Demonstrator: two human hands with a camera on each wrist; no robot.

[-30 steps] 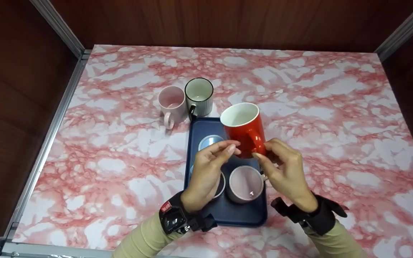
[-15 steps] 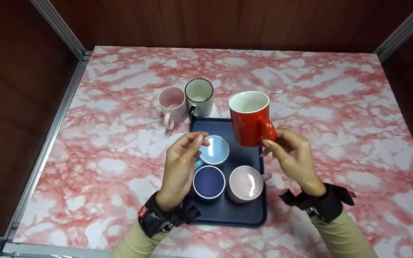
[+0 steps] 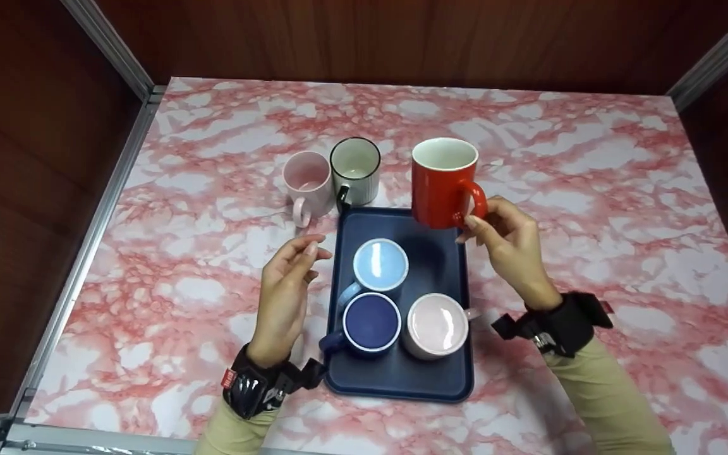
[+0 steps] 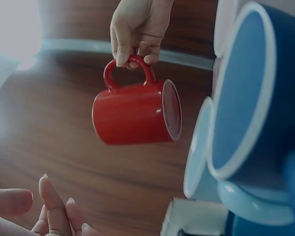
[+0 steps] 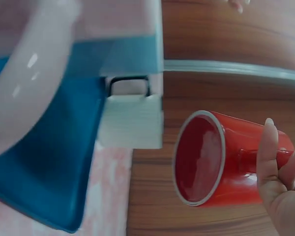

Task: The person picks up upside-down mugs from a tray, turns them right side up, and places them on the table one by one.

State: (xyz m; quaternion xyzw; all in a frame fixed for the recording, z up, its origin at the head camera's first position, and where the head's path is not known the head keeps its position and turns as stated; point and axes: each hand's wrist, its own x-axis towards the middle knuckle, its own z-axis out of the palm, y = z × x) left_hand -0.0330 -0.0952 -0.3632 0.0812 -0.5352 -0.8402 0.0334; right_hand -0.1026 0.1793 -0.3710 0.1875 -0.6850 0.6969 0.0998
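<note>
A red mug (image 3: 438, 193) with a white inside hangs upright over the far right part of the blue tray (image 3: 395, 383). My right hand (image 3: 514, 249) pinches the lower end of its handle between thumb and fingers. In the left wrist view the red mug (image 4: 132, 115) shows clear of everything below it. My left hand (image 3: 285, 300) is left of the tray, fingers loosely bent, holding nothing. On the tray, bottoms up, stand a light blue mug (image 3: 381, 265), a dark blue mug (image 3: 371, 322) and a pale pink mug (image 3: 436, 325).
Beyond the tray's far left corner stand a pink mug (image 3: 307, 180) and a ribbed white mug with black rim and handle (image 3: 356, 170), both mouth up and side by side. Dark wood panels (image 3: 389, 41) wall the marbled table (image 3: 591, 189) at the back and sides.
My right hand has carried the red mug up and away toward the far side. My left hand has left the red mug and drawn back to the left, off the tray.
</note>
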